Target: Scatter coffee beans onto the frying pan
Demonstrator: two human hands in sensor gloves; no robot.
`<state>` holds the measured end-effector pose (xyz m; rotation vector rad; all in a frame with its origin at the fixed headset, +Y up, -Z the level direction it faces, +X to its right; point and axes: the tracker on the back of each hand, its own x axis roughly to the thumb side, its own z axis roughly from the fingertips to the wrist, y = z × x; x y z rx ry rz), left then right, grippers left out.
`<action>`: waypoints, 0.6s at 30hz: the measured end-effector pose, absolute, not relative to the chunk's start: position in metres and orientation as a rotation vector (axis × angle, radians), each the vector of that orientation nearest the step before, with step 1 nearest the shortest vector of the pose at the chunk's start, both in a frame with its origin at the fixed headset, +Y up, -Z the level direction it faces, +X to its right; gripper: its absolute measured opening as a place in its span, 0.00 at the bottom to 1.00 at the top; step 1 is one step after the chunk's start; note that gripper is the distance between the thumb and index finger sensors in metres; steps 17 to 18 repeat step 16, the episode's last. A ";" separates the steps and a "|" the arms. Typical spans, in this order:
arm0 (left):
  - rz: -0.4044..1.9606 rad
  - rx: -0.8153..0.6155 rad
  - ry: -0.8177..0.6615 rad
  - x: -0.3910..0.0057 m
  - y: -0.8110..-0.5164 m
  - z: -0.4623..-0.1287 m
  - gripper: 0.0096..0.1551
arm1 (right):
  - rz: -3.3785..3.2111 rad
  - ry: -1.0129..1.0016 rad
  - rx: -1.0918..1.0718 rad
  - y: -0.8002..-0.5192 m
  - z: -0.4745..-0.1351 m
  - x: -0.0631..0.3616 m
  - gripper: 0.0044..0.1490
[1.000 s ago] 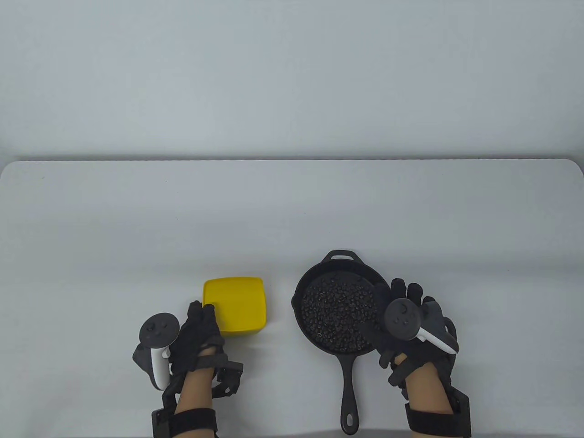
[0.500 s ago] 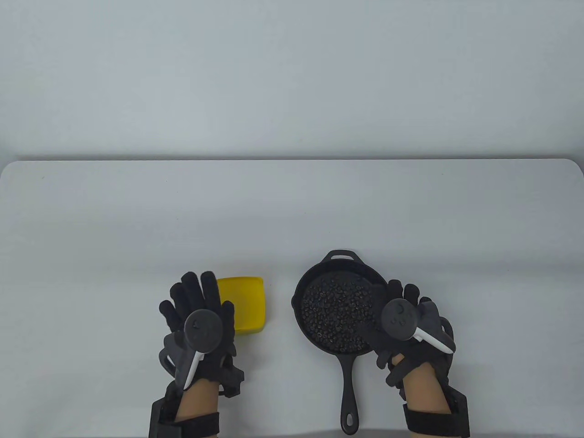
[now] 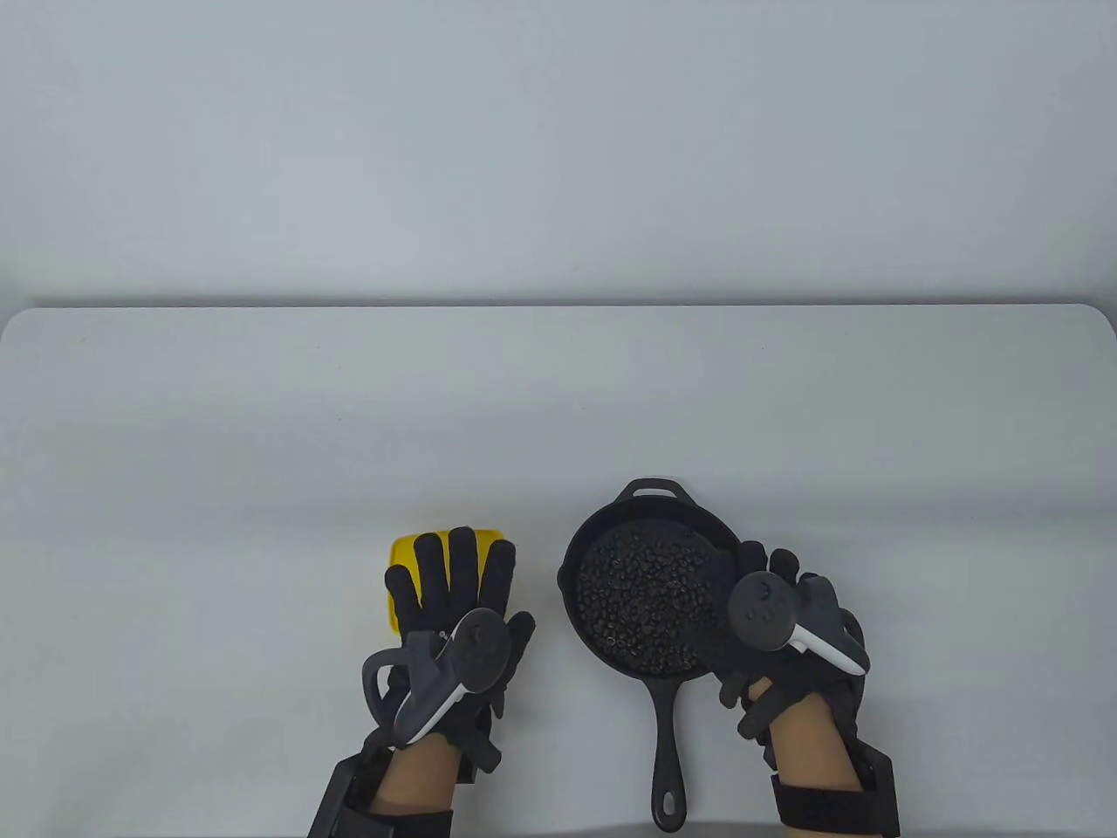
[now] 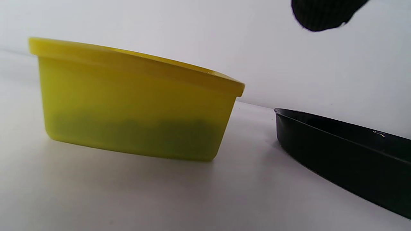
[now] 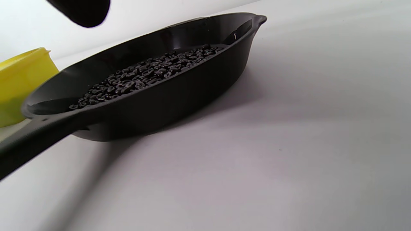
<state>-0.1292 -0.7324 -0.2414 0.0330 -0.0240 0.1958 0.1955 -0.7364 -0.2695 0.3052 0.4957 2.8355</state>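
A black cast-iron frying pan (image 3: 611,532) sits at the near right with its handle pointing toward me. Coffee beans (image 3: 646,602) cover its bottom. A yellow lidded container (image 3: 403,559) stands left of it. My left hand (image 3: 462,567) lies over the container's top with fingers spread, hiding most of it; whether it touches is unclear. My right hand (image 3: 768,576) hovers open at the pan's right rim, holding nothing. The left wrist view shows the container (image 4: 135,106) with dark contents behind its wall, and the pan rim (image 4: 346,154). The right wrist view shows the pan (image 5: 179,93) and beans (image 5: 151,72).
The white table (image 3: 558,401) stretches far behind both objects to a grey back wall. The pan handle (image 3: 668,751) reaches almost to the near edge between my wrists. A narrow gap separates the container and the pan.
My left hand has swung from the container's left side to above it, fingers now spread over the lid. My right hand has stayed at the pan's right rim.
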 end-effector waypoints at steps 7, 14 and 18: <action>0.246 -0.019 -0.006 -0.136 -0.736 -0.246 0.46 | 2.842 0.494 0.295 -0.737 -0.269 0.196 0.55; 0.270 -0.048 0.006 -0.138 -0.738 -0.247 0.46 | 2.824 0.516 0.308 -0.739 -0.268 0.194 0.55; 0.267 -0.051 0.007 -0.138 -0.738 -0.247 0.46 | 2.826 0.515 0.307 -0.739 -0.268 0.195 0.55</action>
